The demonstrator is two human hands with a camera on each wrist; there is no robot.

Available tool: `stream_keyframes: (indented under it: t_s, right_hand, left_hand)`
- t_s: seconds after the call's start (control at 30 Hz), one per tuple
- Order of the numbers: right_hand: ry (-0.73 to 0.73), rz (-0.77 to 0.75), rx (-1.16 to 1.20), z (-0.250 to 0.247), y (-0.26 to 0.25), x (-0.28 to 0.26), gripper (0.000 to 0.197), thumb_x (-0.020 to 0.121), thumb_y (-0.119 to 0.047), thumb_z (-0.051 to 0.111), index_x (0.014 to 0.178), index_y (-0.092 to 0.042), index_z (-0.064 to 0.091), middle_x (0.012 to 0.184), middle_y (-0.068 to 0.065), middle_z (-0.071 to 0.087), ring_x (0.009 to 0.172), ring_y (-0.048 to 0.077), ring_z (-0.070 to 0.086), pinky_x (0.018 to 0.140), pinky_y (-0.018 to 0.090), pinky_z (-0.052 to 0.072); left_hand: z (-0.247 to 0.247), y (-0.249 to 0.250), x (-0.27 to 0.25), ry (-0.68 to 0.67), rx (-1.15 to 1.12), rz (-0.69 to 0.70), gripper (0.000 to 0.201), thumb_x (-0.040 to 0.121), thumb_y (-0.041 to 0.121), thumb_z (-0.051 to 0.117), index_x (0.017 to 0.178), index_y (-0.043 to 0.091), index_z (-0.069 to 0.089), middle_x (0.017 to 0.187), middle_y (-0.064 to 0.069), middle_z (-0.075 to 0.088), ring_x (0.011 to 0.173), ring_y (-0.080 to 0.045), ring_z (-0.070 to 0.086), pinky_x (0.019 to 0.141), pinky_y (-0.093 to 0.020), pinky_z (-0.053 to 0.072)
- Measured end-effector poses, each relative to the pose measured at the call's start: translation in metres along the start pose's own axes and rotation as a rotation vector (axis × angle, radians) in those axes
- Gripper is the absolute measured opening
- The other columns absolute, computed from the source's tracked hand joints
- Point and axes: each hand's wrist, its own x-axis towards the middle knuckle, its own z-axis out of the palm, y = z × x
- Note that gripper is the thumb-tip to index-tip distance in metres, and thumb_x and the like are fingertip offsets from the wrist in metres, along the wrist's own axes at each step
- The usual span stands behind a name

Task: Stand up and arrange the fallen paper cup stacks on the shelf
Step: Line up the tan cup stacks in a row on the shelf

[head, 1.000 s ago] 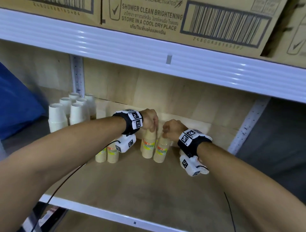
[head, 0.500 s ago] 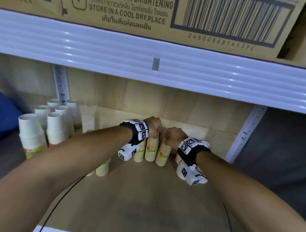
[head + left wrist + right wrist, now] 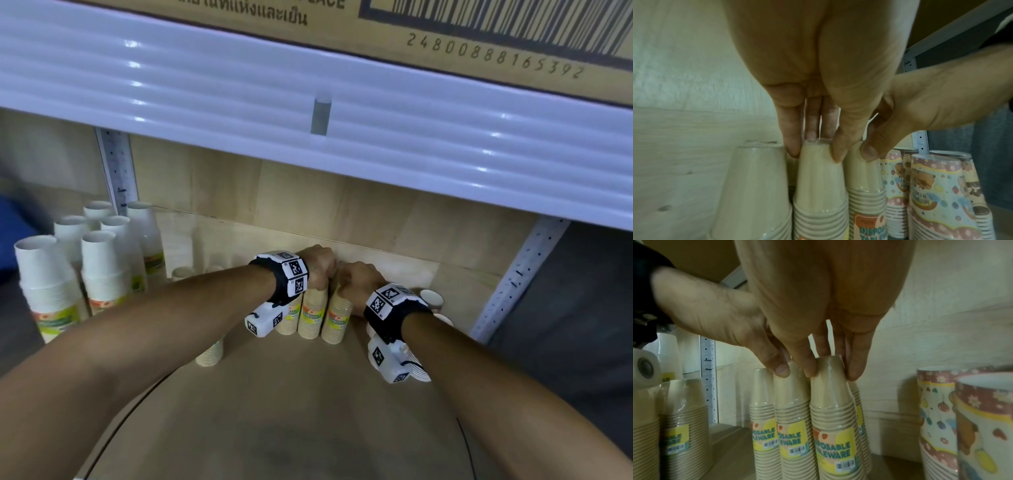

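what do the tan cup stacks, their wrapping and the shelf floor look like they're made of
Tan cup stacks: matt beige paper by the look, with thin ribbed rims nested closely.
Wrapping: clear glossy plastic film, seen in the shiny seam and wrinkles over the top cup.
Shelf floor: probably wood-look board, pale with faint grain, dull finish; solid wood or laminate cannot be told.
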Motion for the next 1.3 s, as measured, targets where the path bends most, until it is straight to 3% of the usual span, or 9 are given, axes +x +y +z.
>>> stream_keyframes:
  t_s: [0.3,0.5,0.7,0.97,1.1,1.17,1.3]
  right_hand:
    - [0.01,-0.002,0.039,-0.006,-0.002,-0.001,0.02,0.075,-0.028,0.058,0.091,-0.024,0.069,0.096,0.0,0.068,0.088,0.022,0.066,0.081,0.04,0.057]
    - [0.101,-0.035,0.006,-0.02,-0.019,-0.001,0.021,0.085,-0.028,0.063,0.095,-0.012,0.072,0.101,0.005,0.067,0.093,0.023,0.064,0.078,0.033,0.054]
    - [0.101,-0.106,-0.01,-0.023,-0.058,-0.001,0.038,0.081,-0.026,0.07,0.117,-0.014,0.065,0.12,0.006,0.059,0.107,0.023,0.06,0.079,0.025,0.046]
    - [0.094,-0.258,0.003,0.002,-0.127,-0.005,0.034,0.083,-0.029,0.068,0.115,-0.02,0.067,0.123,0.004,0.062,0.11,0.021,0.059,0.086,0.026,0.047]
    - [0.072,-0.316,0.015,0.019,-0.155,-0.011,0.024,0.083,-0.026,0.066,0.107,-0.02,0.069,0.116,0.003,0.064,0.105,0.023,0.061,0.08,0.026,0.047]
    - [0.058,-0.334,0.018,0.028,-0.165,-0.015,0.022,0.084,-0.025,0.064,0.105,-0.02,0.069,0.113,0.003,0.065,0.104,0.024,0.062,0.08,0.028,0.049]
    - [0.013,-0.353,0.052,0.044,-0.178,-0.019,0.02,0.084,-0.028,0.065,0.101,-0.019,0.069,0.102,-0.002,0.061,0.094,0.023,0.061,0.078,0.029,0.05]
  left_hand:
    - [-0.009,0.001,-0.005,0.002,-0.03,0.007,0.022,0.082,0.011,0.071,0.104,0.005,0.073,0.104,-0.009,0.071,0.085,-0.019,0.061,0.067,-0.025,0.047]
    - [-0.038,-0.014,-0.027,0.063,-0.087,-0.039,0.029,0.081,0.019,0.076,0.11,0.012,0.073,0.11,-0.001,0.069,0.094,-0.016,0.062,0.075,-0.024,0.05]
    - [-0.07,-0.041,-0.061,0.129,-0.077,-0.13,0.036,0.084,0.02,0.075,0.118,0.012,0.069,0.119,-0.002,0.064,0.096,-0.014,0.055,0.079,-0.023,0.044]
    - [-0.085,-0.09,-0.115,0.162,-0.066,-0.295,0.032,0.083,0.019,0.076,0.114,0.012,0.071,0.121,-0.003,0.064,0.108,-0.02,0.058,0.093,-0.031,0.05]
    - [-0.081,-0.106,-0.144,0.126,-0.021,-0.351,0.031,0.085,0.018,0.073,0.115,0.009,0.069,0.115,-0.002,0.063,0.1,-0.018,0.056,0.087,-0.029,0.048]
    - [-0.075,-0.111,-0.157,0.082,0.034,-0.365,0.03,0.088,0.018,0.068,0.114,0.003,0.069,0.107,-0.005,0.06,0.093,-0.017,0.053,0.079,-0.026,0.046]
    - [-0.061,-0.119,-0.172,-0.011,0.151,-0.385,0.031,0.089,0.021,0.062,0.112,0.002,0.07,0.101,-0.008,0.066,0.086,-0.02,0.062,0.058,-0.018,0.041]
